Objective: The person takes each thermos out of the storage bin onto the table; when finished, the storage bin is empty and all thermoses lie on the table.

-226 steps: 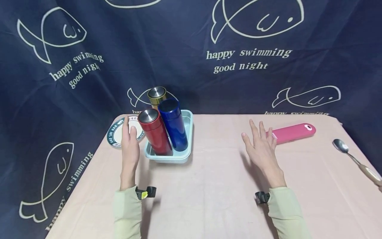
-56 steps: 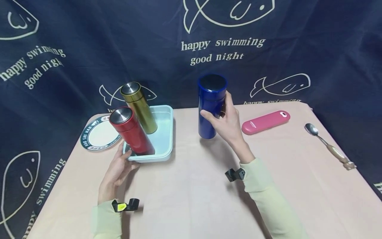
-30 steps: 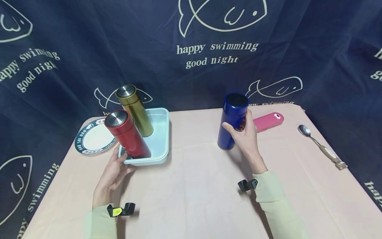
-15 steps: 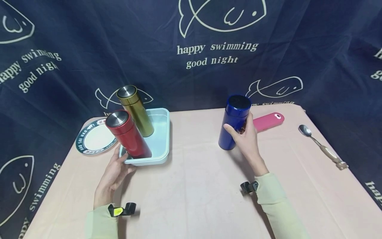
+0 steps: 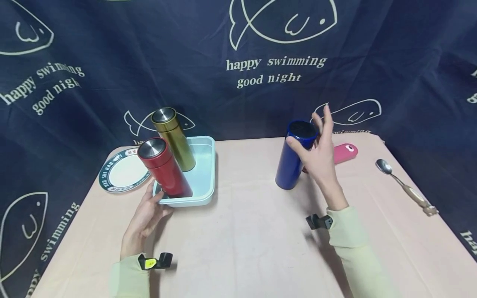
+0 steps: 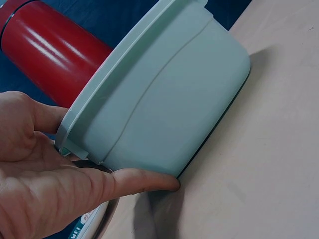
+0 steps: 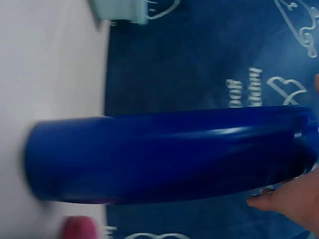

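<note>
My left hand [image 5: 143, 213] grips the near left corner of a light blue plastic tray [image 5: 211, 182], its thumb over the rim and a finger along the outer wall [image 6: 164, 99]. Inside the tray stand a red thermos flask [image 5: 169, 176] and, behind it, a gold thermos flask [image 5: 179, 147]. To the right, a blue thermos flask [image 5: 288, 169] stands upright on the table. My right hand [image 5: 322, 159] is around its top with the fingers straightened and spread, the thumb in front of the flask. Whether the thumb touches it, I cannot tell.
A white plate [image 5: 128, 171] with a green patterned rim lies left of the tray. A pink case [image 5: 344, 153] lies behind my right hand. Farther right is a metal spoon [image 5: 384, 166] with a thick handle. A dark fish-print curtain [image 5: 275, 103] hangs behind the table.
The blue thermos flask came out of the tray and was set down on the right. My right hand has just loosened its grip and risen. My left hand took hold of the tray and stays there.
</note>
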A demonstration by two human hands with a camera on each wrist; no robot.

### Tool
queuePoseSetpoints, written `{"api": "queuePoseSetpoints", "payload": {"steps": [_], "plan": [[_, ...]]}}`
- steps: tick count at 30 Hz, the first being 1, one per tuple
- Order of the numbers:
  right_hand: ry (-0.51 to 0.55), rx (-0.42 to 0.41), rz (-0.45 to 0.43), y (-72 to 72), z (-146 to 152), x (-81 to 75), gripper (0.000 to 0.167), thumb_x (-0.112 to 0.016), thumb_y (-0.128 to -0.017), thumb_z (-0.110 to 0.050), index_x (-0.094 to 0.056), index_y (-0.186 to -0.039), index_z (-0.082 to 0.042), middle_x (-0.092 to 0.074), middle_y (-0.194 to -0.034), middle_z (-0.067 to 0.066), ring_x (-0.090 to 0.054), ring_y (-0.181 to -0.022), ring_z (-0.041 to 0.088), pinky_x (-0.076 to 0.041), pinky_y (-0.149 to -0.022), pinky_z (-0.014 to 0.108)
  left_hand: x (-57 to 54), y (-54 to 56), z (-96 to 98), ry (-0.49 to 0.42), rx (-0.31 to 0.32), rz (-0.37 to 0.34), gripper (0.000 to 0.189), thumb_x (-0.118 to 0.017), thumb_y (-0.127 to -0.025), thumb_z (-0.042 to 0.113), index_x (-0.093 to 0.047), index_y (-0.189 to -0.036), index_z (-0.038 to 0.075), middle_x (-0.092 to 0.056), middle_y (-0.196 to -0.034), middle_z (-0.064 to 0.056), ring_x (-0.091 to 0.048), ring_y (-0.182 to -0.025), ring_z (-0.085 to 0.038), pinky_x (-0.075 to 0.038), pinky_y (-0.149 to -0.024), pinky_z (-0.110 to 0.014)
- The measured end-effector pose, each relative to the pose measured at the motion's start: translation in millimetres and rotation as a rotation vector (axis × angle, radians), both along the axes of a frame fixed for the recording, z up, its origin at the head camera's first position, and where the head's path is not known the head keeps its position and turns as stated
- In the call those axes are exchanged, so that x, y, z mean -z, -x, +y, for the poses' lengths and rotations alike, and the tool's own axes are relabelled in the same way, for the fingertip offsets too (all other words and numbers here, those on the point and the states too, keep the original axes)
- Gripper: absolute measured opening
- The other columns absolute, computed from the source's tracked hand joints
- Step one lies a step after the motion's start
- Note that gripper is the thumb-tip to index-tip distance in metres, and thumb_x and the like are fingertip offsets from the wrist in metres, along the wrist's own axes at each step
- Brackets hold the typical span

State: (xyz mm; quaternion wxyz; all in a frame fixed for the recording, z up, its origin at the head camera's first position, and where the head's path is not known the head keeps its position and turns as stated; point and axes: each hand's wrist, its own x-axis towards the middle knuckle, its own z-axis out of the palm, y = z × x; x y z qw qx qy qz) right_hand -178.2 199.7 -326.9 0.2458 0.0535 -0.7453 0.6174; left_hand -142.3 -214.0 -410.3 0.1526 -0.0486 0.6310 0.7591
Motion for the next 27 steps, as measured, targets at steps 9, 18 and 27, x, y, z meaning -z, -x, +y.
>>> {"api": "queuePoseSetpoints", "payload": {"steps": [9, 18, 27], "plan": [[-0.071, 0.012, 0.117, 5.4, -17, -54.8, 0.104, -0.081, -0.081, -0.029, -0.011, -0.158, -0.023, -0.030, -0.159, 0.002, -0.026, -0.145, 0.008, -0.021, -0.121, 0.034, 0.4, 1.2, -0.8, 0.002, -0.009, -0.007, 0.063, -0.022, -0.105, 0.010, 0.008, -0.157, 0.029, -0.001, -0.163, -0.017, -0.016, -0.146, -0.043, -0.023, -0.110, -0.068], [-0.123, -0.077, 0.195, 6.8, -61, -61.8, 0.101, -0.080, -0.080, -0.011, -0.014, -0.158, -0.013, -0.031, -0.157, 0.009, -0.029, -0.144, 0.010, -0.026, -0.119, 0.033, 1.0, 0.6, 0.5, 0.002, -0.012, -0.014, 0.063, -0.023, -0.105, 0.011, 0.007, -0.157, 0.029, -0.001, -0.163, -0.017, -0.015, -0.146, -0.043, -0.025, -0.110, -0.066], [-0.112, -0.214, 0.112, 18.6, -106, -30.1, 0.104, -0.081, -0.081, -0.019, -0.011, -0.158, -0.029, -0.029, -0.159, 0.002, -0.028, -0.144, 0.007, -0.030, -0.117, 0.039, 1.0, -0.1, 1.4, 0.013, -0.028, -0.014, 0.062, -0.024, -0.105, 0.011, 0.006, -0.157, 0.028, -0.005, -0.162, -0.019, -0.021, -0.144, -0.044, -0.029, -0.108, -0.066]]}}
